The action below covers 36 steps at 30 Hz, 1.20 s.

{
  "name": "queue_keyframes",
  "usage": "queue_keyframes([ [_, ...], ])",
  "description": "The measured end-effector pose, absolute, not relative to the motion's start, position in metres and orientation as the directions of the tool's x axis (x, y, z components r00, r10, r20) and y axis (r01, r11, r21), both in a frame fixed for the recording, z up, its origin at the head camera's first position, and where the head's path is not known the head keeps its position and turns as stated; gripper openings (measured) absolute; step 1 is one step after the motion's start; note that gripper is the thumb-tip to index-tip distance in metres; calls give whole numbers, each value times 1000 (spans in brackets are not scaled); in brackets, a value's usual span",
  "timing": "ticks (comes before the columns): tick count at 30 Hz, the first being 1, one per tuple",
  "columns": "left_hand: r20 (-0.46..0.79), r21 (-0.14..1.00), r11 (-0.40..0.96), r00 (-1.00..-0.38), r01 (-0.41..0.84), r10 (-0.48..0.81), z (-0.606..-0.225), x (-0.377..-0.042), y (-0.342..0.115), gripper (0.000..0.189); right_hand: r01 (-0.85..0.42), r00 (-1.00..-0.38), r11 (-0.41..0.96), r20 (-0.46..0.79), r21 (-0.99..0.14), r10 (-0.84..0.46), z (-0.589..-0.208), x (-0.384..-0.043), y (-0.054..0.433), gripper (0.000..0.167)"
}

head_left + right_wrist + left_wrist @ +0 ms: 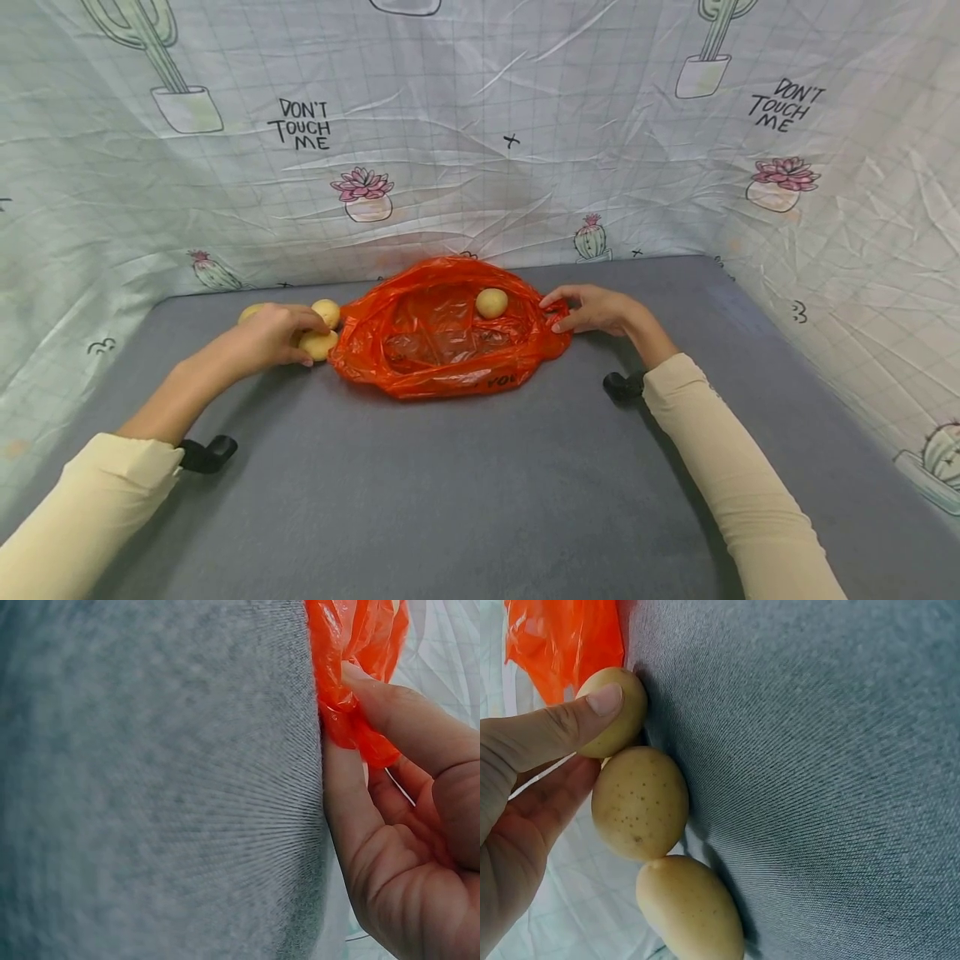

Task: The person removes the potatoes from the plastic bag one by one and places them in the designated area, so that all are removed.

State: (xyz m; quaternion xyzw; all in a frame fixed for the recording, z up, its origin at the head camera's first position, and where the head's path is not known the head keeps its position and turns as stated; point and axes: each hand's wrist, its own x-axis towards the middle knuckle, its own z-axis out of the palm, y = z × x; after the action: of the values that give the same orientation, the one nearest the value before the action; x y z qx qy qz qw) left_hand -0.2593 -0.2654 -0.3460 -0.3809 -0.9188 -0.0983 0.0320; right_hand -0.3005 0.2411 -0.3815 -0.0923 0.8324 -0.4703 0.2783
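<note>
A red plastic bag (442, 379) lies with its mouth open, and one potato (492, 303) sits inside toward its right. To the left of the bag, my left hand (270, 335) holds a potato (318, 345) between thumb and fingers; the left wrist view shows the thumb across this potato (622, 733). Two more potatoes are close by: a speckled one (640, 804) beside the held one, and an oblong one (690, 907) past it. My right hand (596, 310) pinches the bag's gathered right end, which appears as crumpled red plastic (349, 720) in the right wrist view.
A grey cloth-covered table (465, 492) extends in front of the bag and to both sides. Behind it hangs a white curtain (480, 192) printed with cacti and lettering. Black wrist devices (210, 454) show at both cuffs.
</note>
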Motion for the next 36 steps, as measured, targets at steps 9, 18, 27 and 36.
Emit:
queue_keyframes([
  [9, 120, 188, 670, -693, 719, 711, -343, -270, -275, 39, 111, -821, 532, -379, -840, -426, -380, -301, 243, 51],
  [18, 173, 194, 637, -665, 746, 727, -346, -272, -274, 35, 113, -823, 530, -379, -840, -424, -379, -301, 243, 50],
  [27, 152, 238, 644, -683, 727, 714, -346, -271, -281, 38, 117, -825, 553, -391, -825, -408, -382, -302, 242, 52],
  [36, 208, 252, 674, -719, 695, 663, -339, -261, -276, 32, 111, -823, 540, -381, -835, -421, -383, -303, 243, 52],
])
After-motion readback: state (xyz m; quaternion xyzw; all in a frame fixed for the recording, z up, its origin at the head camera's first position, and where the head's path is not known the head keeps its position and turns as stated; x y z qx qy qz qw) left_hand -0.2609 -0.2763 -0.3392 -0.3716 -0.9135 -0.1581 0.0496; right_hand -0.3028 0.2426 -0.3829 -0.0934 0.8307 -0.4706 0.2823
